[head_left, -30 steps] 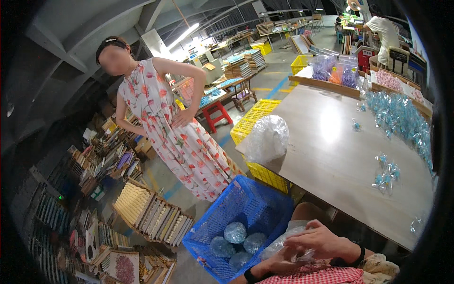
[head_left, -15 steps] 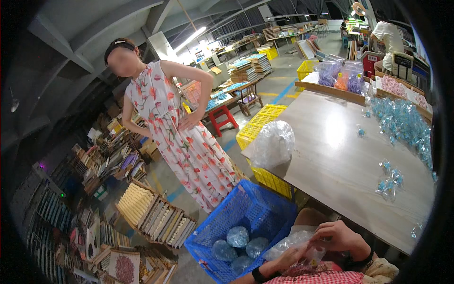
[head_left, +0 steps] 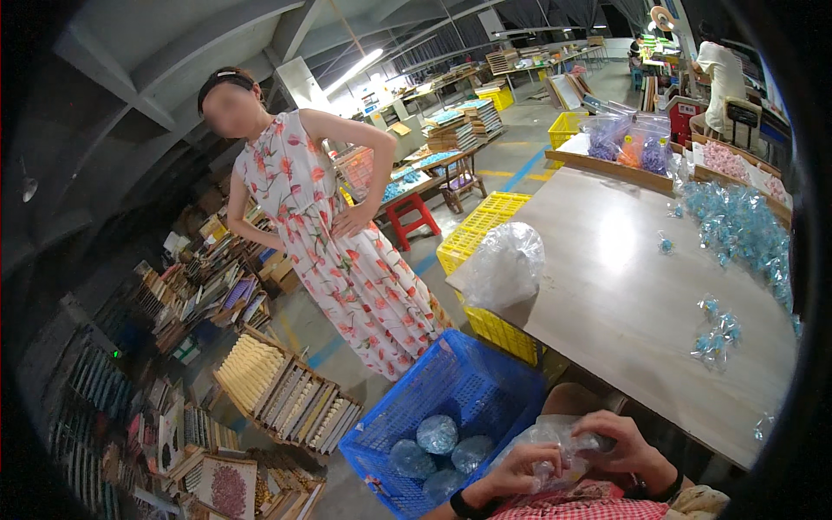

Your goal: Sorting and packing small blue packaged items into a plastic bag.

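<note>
A clear plastic bag (head_left: 559, 431) lies over my lap, above a red checked cloth (head_left: 568, 505). My left hand (head_left: 523, 469) has its fingers curled into the plastic on the left side of the bag. On the bag's right side, my right hand (head_left: 617, 439) pinches the plastic with bent fingers. What the bag contains cannot be made out. Close to my left hand stands a blue plastic crate (head_left: 381, 455). Several round, clear-wrapped bluish bundles (head_left: 437, 433) rest in it.
A table (head_left: 598, 295) to the right bears a puffed clear bag (head_left: 507, 264) and a heap of blue wrapped pieces (head_left: 737, 225). Yellow crates (head_left: 485, 225) stand by its left edge. A person in a flowered dress (head_left: 338, 260) stands beyond the blue crate, near stacked trays (head_left: 286, 390).
My hands have moved apart from where they met over the bag. Both now grip its plastic on separate sides. The view has shifted slightly.
</note>
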Action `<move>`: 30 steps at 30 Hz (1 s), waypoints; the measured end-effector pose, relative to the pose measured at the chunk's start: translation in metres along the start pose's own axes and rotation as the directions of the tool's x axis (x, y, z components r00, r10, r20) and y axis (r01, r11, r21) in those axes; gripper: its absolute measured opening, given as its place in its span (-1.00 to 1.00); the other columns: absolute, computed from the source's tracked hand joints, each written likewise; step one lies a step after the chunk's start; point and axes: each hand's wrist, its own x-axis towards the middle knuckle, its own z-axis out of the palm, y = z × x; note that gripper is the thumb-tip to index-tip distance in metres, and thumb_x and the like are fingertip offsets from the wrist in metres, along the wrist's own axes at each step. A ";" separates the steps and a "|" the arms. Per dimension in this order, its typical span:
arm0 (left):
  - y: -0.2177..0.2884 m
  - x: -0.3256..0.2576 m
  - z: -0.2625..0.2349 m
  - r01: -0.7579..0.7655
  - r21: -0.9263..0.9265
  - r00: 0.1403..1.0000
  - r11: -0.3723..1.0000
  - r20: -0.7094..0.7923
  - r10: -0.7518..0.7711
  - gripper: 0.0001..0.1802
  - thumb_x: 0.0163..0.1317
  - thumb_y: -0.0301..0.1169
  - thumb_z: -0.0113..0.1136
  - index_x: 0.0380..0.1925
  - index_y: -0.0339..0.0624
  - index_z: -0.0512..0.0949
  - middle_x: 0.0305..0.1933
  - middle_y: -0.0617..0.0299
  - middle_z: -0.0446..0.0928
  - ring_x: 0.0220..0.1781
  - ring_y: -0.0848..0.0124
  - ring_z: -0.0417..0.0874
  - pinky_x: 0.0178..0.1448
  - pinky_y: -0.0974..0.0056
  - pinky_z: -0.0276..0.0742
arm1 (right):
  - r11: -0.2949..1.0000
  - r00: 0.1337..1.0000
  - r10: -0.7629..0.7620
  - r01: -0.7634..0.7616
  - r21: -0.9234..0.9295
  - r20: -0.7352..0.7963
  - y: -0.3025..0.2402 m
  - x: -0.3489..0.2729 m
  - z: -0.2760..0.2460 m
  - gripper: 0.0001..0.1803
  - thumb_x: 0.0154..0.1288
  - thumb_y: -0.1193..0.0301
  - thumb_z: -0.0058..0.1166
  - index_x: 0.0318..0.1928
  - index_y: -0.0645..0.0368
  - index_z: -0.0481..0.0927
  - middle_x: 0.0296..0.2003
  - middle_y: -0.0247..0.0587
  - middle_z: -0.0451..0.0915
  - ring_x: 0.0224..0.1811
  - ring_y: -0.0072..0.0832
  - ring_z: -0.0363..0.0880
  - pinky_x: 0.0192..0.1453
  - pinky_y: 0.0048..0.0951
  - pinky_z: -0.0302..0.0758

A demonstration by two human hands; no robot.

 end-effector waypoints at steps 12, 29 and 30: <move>-0.007 -0.025 0.017 0.035 0.637 0.994 0.770 -0.104 0.041 -0.85 0.01 -0.49 0.15 -0.36 -0.10 0.48 -0.19 0.21 0.52 -0.20 0.21 0.61 -0.27 0.27 0.57 | 0.955 0.988 0.141 -0.151 0.257 0.056 0.035 -0.007 0.038 -0.70 0.28 0.59 0.02 0.04 0.26 0.50 -0.22 -0.16 0.64 -0.14 -0.56 0.59 -0.02 -0.51 0.50; 0.005 -0.015 0.004 -0.021 0.968 0.886 0.250 -0.098 0.453 -0.86 0.00 -0.39 0.26 -0.44 -0.11 0.51 -0.37 0.25 0.47 -0.33 0.38 0.56 -0.26 0.33 0.53 | 0.965 0.995 -0.057 0.077 -0.249 0.087 0.052 -0.015 0.035 -0.89 0.05 0.51 0.18 -0.35 0.12 0.58 -0.39 -0.20 0.57 -0.42 -0.23 0.58 -0.37 -0.40 0.54; 0.008 -0.017 0.002 -0.012 0.969 0.920 0.245 -0.085 0.382 -0.86 0.01 -0.38 0.26 -0.46 -0.11 0.49 -0.40 0.26 0.46 -0.34 0.39 0.56 -0.30 0.33 0.52 | 0.898 0.986 -0.143 0.166 -0.407 0.087 0.049 -0.010 0.036 -0.88 0.02 0.49 0.20 -0.37 0.10 0.57 -0.43 -0.23 0.55 -0.46 -0.26 0.57 -0.41 -0.40 0.52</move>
